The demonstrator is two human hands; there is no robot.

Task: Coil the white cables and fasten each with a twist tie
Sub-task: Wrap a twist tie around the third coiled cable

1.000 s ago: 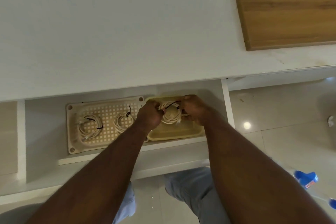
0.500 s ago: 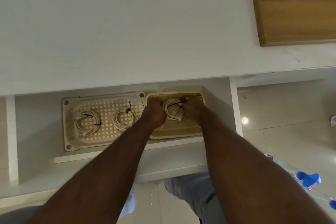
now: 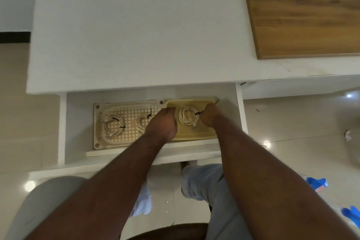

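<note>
A coiled white cable (image 3: 187, 116) lies in a yellow tray (image 3: 194, 135) on a low shelf. A black twist tie (image 3: 198, 112) wraps the coil's right side. My right hand (image 3: 210, 116) pinches the tie's end. My left hand (image 3: 163, 122) is curled against the coil's left edge, with its fingertips hidden. To the left, a cream perforated tray (image 3: 98, 122) holds two more white coils, one (image 3: 114, 125) at its left and one (image 3: 141, 122) partly behind my left hand. Each has a black tie.
The shelf sits under a white tabletop (image 3: 136, 35), whose front edge overhangs the trays. A wooden board (image 3: 303, 11) lies on the tabletop at the right. A white upright panel (image 3: 241, 111) stands just right of the yellow tray. Blue items (image 3: 316, 183) lie on the tiled floor.
The coil has come down closer to the yellow tray and shows as a full ring. My hands have moved slightly apart. The head camera has shifted.
</note>
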